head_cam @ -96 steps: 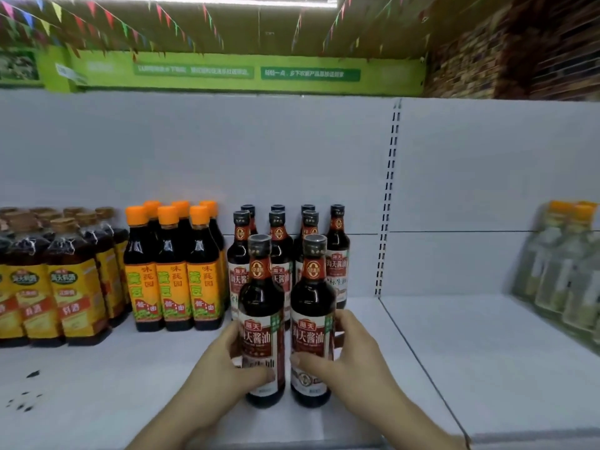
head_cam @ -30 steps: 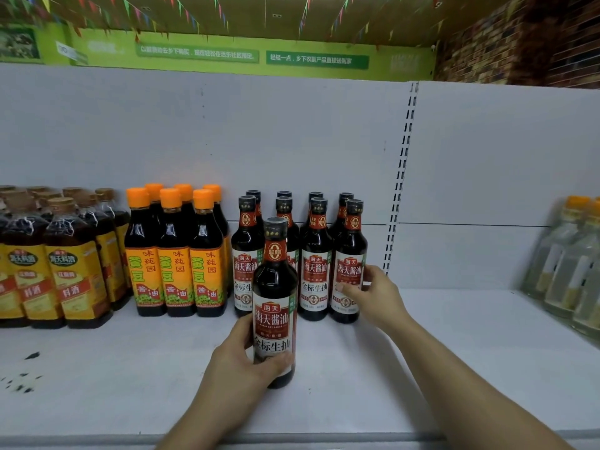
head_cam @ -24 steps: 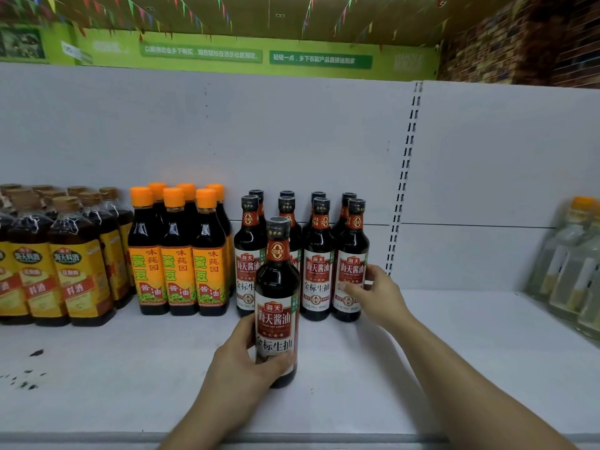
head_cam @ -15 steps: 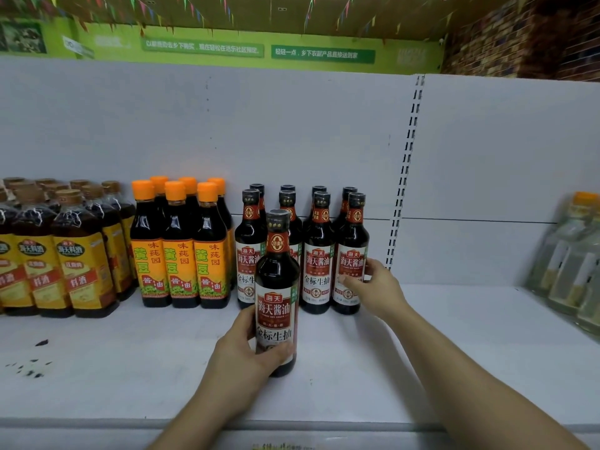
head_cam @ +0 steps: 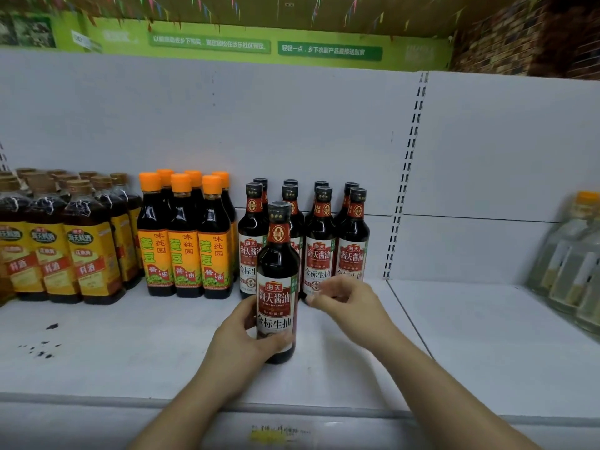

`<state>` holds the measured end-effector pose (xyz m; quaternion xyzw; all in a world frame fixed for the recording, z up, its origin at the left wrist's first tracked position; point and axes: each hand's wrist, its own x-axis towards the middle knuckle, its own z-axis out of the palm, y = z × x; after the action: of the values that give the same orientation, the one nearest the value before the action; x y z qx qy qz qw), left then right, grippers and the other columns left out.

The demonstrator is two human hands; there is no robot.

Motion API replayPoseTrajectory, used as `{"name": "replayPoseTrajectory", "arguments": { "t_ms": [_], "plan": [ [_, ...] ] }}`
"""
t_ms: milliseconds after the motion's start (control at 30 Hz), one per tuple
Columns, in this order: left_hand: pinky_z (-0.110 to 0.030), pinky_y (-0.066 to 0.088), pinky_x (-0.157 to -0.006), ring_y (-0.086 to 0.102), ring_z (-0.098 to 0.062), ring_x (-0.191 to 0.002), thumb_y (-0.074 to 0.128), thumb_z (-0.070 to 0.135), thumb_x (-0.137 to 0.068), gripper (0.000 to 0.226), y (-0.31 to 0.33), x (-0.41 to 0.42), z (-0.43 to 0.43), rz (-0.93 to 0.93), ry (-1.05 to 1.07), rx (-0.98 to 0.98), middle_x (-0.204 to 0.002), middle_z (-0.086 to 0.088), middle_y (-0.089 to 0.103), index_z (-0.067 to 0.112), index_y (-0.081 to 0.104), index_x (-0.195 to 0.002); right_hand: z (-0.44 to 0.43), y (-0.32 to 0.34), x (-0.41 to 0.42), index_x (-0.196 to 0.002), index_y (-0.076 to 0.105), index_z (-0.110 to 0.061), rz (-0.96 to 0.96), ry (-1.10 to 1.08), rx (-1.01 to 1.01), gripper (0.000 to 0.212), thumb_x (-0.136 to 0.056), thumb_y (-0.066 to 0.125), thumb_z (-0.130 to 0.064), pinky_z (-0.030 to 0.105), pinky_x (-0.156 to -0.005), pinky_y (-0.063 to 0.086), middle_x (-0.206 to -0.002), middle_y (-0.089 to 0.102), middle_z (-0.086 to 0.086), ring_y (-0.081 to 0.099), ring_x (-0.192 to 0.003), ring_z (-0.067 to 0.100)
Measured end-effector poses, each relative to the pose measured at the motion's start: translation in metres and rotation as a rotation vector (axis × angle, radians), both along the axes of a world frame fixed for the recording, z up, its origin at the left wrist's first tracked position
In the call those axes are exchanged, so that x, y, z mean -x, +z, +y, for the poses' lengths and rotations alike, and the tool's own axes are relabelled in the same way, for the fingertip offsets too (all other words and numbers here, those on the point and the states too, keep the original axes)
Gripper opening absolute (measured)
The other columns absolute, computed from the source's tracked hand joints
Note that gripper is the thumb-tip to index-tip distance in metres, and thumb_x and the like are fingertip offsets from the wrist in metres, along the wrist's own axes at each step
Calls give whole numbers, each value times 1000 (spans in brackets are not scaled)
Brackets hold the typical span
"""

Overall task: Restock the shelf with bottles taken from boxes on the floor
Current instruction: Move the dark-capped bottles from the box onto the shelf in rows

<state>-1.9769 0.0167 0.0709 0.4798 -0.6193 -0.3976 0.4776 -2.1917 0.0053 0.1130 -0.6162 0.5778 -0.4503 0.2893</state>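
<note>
A dark soy sauce bottle [head_cam: 278,280] with a red and white label stands upright on the white shelf [head_cam: 130,345], in front of several bottles of the same kind [head_cam: 319,241]. My left hand [head_cam: 246,339] is wrapped around its lower body from the left. My right hand [head_cam: 341,300] hovers just right of it, fingers loosely curled and blurred, holding nothing, a little in front of the rightmost bottles of the row [head_cam: 352,245].
Orange-capped bottles [head_cam: 181,235] and yellow-labelled cooking wine bottles [head_cam: 48,241] fill the shelf to the left. Pale clear bottles [head_cam: 571,261] stand at the far right. A slotted upright [head_cam: 407,177] splits the back panel. Dark specks [head_cam: 42,347] mark the shelf's left front.
My right hand has let go of the rightmost bottle in the row and drawn back toward the front bottle. My left hand still holds the front bottle in the same spot.
</note>
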Motion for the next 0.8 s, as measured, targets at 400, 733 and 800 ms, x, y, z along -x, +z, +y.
{"name": "replayPoseTrajectory", "arguments": {
  "t_ms": [400,733,800],
  "plan": [
    [-27,57,-92,68,-3,-111,82,14,-84,53,8,-17,3,114,44,68,-119,18,73,31,64,-130,15,-28,-36,-123,66,-31,-133,157,7,61,-68,93,-39,41,-90,61,-113,75,-8,75,-96,11],
    [-34,57,-97,70,-4,-110,79,15,-87,47,11,-40,-6,105,-12,45,-115,16,75,29,65,-129,9,-35,-57,-125,67,-27,-145,122,36,54,-76,90,-28,37,-92,61,-114,75,-13,74,-100,8],
    [-35,56,-98,70,-3,-109,78,15,-87,45,11,-46,-8,115,-22,32,-115,16,76,31,65,-127,7,-35,-64,-126,67,-27,-149,117,43,54,-77,90,-29,37,-92,61,-114,75,-13,74,-100,7]
  ]
}}
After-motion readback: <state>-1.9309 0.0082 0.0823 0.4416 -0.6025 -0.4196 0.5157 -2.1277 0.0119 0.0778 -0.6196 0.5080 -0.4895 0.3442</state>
